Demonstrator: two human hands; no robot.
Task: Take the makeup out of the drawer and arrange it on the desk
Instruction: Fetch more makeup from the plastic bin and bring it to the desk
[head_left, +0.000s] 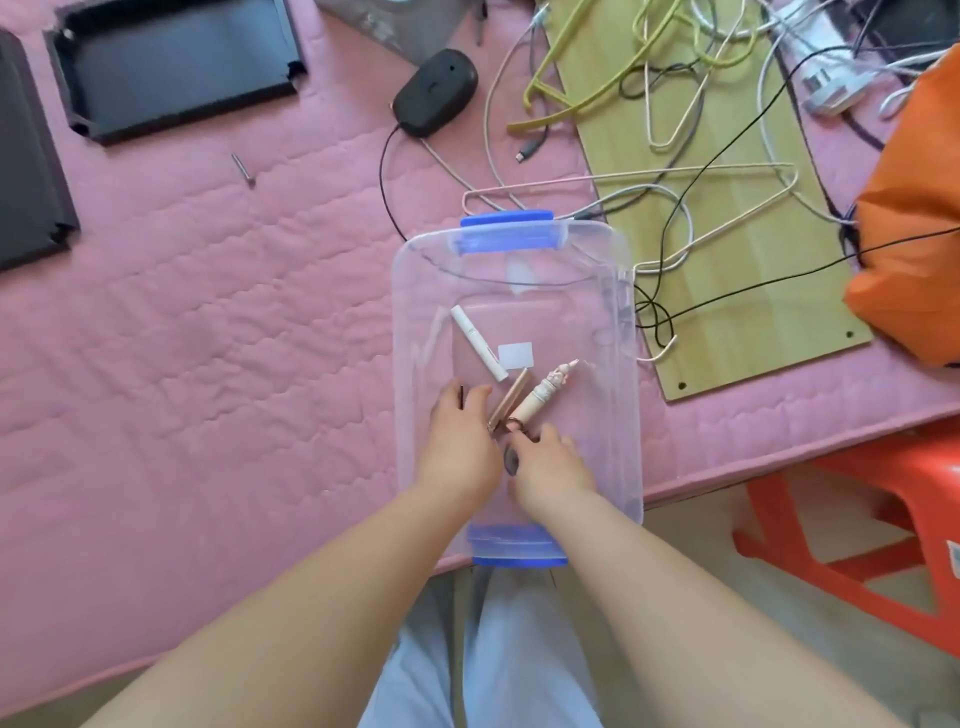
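A black computer mouse (435, 92) lies on the pink quilted cover (208, 312), its cord curling toward a wooden board (737, 291) strewn with tangled cables and wire hangers (675, 78); black trays (176, 62) sit far left, an orange bag (914, 249) and red plastic stool (857, 530) right

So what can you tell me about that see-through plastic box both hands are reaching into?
The clear plastic box is a rectangular tub with rounded corners and a blue clip handle at each short end. It has no lid on and sits on the pink quilted surface, its near end over the edge by the person's lap. Inside lie a white stick, a rose-gold tube and a pale carved tube. The left hand and right hand are both inside it. A black cable crosses its far end.
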